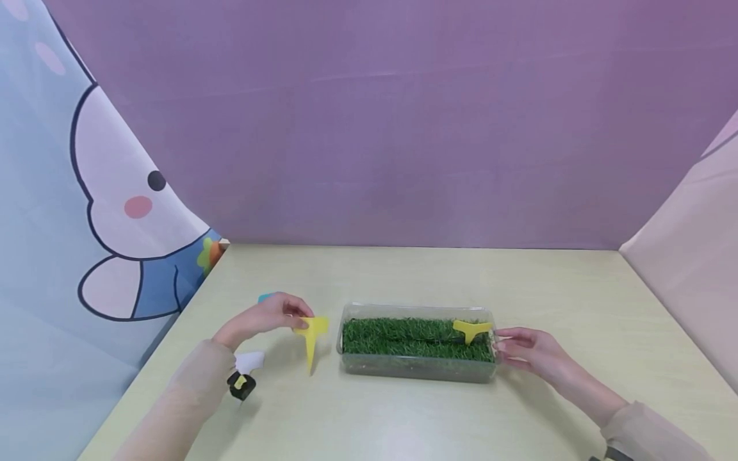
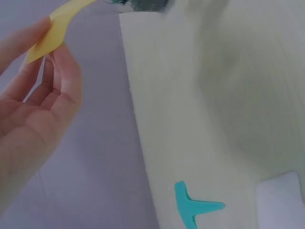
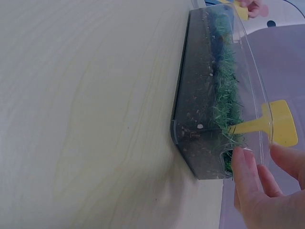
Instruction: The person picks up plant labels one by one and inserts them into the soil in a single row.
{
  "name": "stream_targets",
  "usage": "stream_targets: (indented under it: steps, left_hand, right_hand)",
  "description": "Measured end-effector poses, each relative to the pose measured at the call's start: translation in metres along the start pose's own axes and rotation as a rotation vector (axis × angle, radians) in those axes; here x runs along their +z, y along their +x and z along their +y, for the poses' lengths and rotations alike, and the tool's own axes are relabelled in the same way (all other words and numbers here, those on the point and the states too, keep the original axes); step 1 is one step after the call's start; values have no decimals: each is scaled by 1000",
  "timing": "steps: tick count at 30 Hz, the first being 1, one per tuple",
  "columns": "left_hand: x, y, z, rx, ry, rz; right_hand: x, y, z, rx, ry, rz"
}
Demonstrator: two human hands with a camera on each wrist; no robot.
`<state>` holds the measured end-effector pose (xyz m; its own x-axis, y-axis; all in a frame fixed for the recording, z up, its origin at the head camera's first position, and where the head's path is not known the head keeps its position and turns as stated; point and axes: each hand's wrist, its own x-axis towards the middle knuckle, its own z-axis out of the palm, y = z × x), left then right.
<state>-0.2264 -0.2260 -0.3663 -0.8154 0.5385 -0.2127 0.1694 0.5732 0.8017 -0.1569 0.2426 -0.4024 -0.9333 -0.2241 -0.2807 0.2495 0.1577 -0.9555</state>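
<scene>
my left hand [image 1: 271, 318] pinches the flat head of a yellow t-shaped plastic plant tag [image 1: 311, 337] between thumb and fingers, its thin pointed stem hanging down just above the pale wooden table [image 1: 403, 275], a little left of the clear plastic rectangular box [image 1: 416, 372]. my right hand [image 1: 533, 351] rests with straight fingers against the right end wall of that box, touching it without curling round anything. inside the box a strip of rough green artificial grass [image 1: 403, 337] lies over a dark layer, and a second yellow t-shaped tag [image 1: 472, 330] stands stuck in the grass near the right end. a teal t-shaped plastic tag [image 2: 193, 205] lies flat on the table behind my left hand, near the table's left edge, beside a white soft-looking piece [image 2: 282, 199]. the table is smooth, with open surface in front of the box and behind it up to the purple backdrop [image 1: 403, 115]
</scene>
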Motion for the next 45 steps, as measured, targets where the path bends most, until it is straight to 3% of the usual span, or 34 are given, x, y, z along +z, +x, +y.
stream_targets:
  steps: [11,23,32,45]
  left_hand:
    - [-10,-2,22,35,-7,73]
    - [-7,2,53,100,-8,155]
    - [8,13,82,173,-90,183]
    - [41,48,98,256,-92,148]
  right_hand:
    - [0,-2,0,-6,1,-6]
    - [-1,0,1,-6,-6,-6]
    - [-2,2,3,-4,-7,-9]
    - [-2,3,1,-20,-17,-31]
